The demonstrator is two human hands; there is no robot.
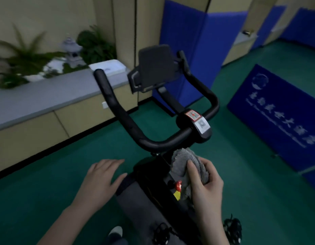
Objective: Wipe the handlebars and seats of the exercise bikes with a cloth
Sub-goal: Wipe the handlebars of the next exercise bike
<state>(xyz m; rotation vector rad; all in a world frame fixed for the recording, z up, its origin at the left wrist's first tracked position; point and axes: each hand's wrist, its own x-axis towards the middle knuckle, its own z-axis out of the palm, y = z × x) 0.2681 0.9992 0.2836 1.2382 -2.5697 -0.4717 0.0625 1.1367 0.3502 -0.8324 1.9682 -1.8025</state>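
right hand (204, 181) gripping bunched grey cloth (186, 161) just below black handlebars (128, 121); left hand (102, 175) open, fingers straight, holding nothing.

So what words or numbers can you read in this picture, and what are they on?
None can be read.
Blue mat: a round logo and white lettering, too blurred.
Red sticker on the handlebar hub: looks like a code, too blurred.
White label below it: too blurred.
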